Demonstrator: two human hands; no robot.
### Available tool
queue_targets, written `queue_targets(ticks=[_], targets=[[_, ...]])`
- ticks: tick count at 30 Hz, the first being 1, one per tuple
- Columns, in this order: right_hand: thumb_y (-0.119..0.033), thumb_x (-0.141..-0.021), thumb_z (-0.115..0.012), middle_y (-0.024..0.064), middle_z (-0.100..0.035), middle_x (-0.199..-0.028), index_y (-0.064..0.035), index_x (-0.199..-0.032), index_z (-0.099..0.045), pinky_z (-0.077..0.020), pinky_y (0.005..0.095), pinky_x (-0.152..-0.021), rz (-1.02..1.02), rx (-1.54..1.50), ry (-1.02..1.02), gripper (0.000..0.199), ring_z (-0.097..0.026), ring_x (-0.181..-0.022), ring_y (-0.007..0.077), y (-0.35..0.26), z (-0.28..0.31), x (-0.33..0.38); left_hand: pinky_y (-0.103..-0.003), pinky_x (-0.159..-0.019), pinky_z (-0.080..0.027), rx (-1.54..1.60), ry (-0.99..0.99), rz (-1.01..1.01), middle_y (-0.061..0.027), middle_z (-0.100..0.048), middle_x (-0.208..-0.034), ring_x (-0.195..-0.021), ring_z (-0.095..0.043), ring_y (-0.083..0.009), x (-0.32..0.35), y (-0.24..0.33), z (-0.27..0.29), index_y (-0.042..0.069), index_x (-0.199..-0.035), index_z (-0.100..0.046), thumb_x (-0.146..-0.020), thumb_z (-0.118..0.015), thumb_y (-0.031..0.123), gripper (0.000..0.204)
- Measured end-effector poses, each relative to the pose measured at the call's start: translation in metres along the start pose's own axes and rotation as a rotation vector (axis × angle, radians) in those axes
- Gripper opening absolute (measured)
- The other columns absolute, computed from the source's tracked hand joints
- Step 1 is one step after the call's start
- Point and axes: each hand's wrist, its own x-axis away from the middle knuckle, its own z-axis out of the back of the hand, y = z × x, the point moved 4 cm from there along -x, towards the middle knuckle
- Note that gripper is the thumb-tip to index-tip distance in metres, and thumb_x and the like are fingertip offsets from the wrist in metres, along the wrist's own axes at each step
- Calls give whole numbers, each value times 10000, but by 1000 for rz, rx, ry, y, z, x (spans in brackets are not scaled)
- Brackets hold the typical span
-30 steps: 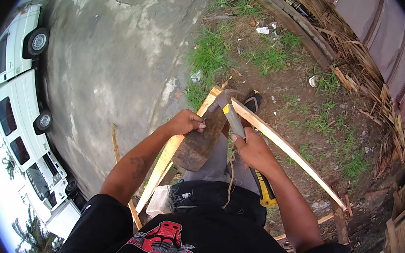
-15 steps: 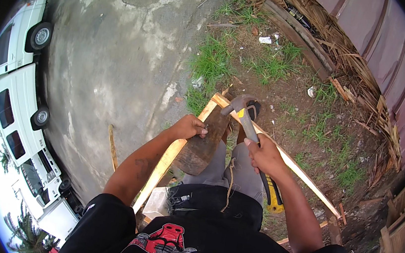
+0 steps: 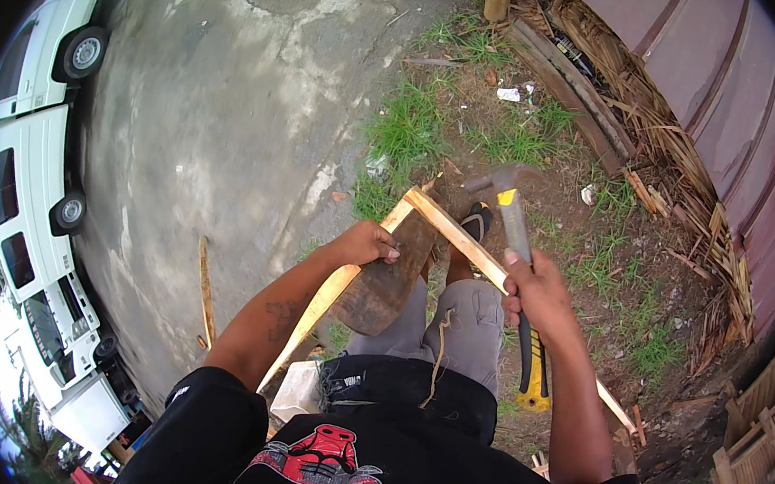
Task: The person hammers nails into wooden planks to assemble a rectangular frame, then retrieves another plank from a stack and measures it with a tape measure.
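My right hand (image 3: 542, 293) is wrapped round the shaft of a claw hammer (image 3: 514, 226) with a grey head and a yellow-and-black grip. The head is out to the right of a corner where a left wooden strip (image 3: 310, 315) and a right wooden strip (image 3: 464, 239) meet at an angle. Below that corner, my left hand (image 3: 368, 245) is closed in a pinch beside the left strip. Whatever its fingertips hold, if anything, is too small to name. A dark, worn board (image 3: 379, 297) lies under the strips, before my knees.
A white block-shaped container (image 3: 297, 390) sits by my left hip. Concrete ground (image 3: 219, 127) spreads to the left, with white vehicles (image 3: 29, 201) along its edge. Grass tufts (image 3: 409, 139), a long timber (image 3: 571, 96), dried palm leaves (image 3: 647, 143) and metal sheeting (image 3: 703, 77) lie right.
The hammer has swung right, away from the corner of the strips, with my right hand moving along with it. My left hand keeps its pinch in nearly the same spot.
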Motion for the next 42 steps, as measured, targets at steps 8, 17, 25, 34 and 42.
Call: queue_targets(ticks=[8, 17, 25, 34, 42], targets=[[-296, -1014, -513, -6, -424, -666, -89, -948, -411, -390, 273, -422, 45, -51, 353, 240, -429, -496, 101, -11, -75, 12, -298, -869, -542, 530, 590, -65, -162, -702, -1048, -962, -681, -210, 12, -35, 33, -100, -1184, -620, -913, -526, -7, 302], [-300, -1024, -499, -15, -433, -665, -114, -914, -372, -373, 244, -392, 438, -207, 537, 251, -406, -475, 68, -84, -12, 46, -330, -682, -528, 809, 827, -116, -166, -703, -920, -771, -688, -222, 18, -59, 6, -114, -1066, -629, -995, -485, 330, 472], [-225, -986, -542, 21, -486, -706, -42, -999, -449, -432, 283, -431, -216, 325, 45, 206, -490, -521, 109, 69, -106, 19, -448, -718, -512, 328, 1060, -67, -221, -691, -818, -752, -671, -378, 31, -39, 10, -27, -945, -694, -954, -511, 360, 427], [-124, -884, -560, 115, -569, -660, 61, -1042, -474, -475, 354, -479, 25, 523, 257, 258, -568, -496, 200, -4, -89, 56, -456, -828, -523, 115, 876, -172, -257, -688, -952, -922, -671, -411, 36, 19, 13, -5, -1062, -676, -897, -573, 370, 422], [27, -797, -577, 110, -600, -1107, -38, -1497, -256, -504, 324, -560, 765, 338, -97, 773, -610, -696, 170, -235, -103, 71, -382, -937, -499, 398, 901, -1116, -198, -631, -1209, -1097, -637, -278, 102, 311, 94, -33, -1333, -500, -882, -578, 53, 465]])
